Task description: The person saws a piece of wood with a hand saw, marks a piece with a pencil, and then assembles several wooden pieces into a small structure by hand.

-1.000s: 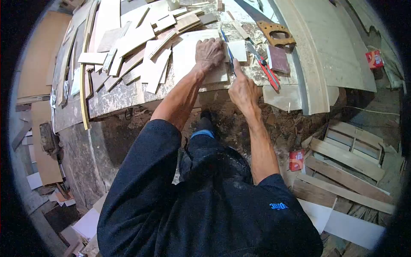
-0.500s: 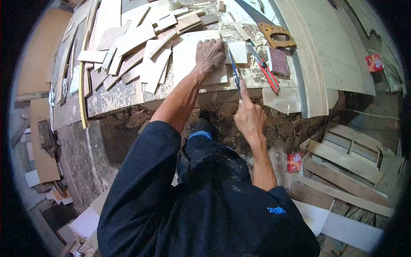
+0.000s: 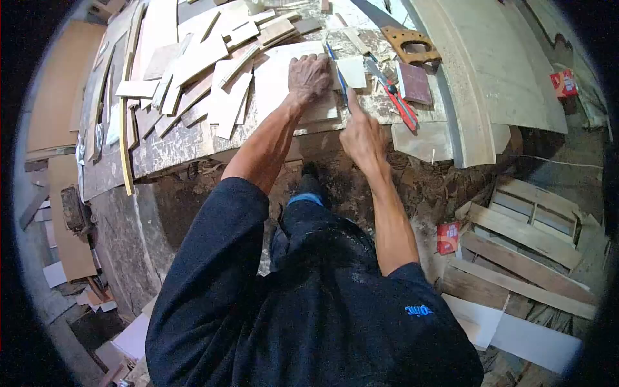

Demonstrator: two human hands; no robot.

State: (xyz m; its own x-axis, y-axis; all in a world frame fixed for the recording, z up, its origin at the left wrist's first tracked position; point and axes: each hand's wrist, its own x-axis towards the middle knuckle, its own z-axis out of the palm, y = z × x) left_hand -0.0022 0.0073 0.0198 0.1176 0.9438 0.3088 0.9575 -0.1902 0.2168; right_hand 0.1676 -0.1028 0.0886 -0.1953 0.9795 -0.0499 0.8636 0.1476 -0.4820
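Pressed down on a pale flat board (image 3: 274, 80) at the bench's front is my left hand (image 3: 311, 77), its fingers bent over the board. My right hand (image 3: 363, 137) is closed round the near end of a narrow blue blade-like tool (image 3: 340, 76), index finger stretched along it. The tool points away from me and lies along the board's right side, next to a small pale piece (image 3: 352, 72). Its handle is hidden in my palm. Right of it lie a red cutter (image 3: 402, 108), a reddish block (image 3: 414, 84) and a wooden-handled handsaw (image 3: 403, 39).
Many wood offcuts (image 3: 203, 61) are heaped on the left of the worn bench (image 3: 187, 149). A long board (image 3: 464, 77) runs along its right side. Below, at right, are a slatted wooden frame (image 3: 525, 232) and a red box (image 3: 447, 237).
My right hand has pushed the blue tool forward and slightly left along the board's edge. My left hand stays on the board; the whole view has shifted slightly.
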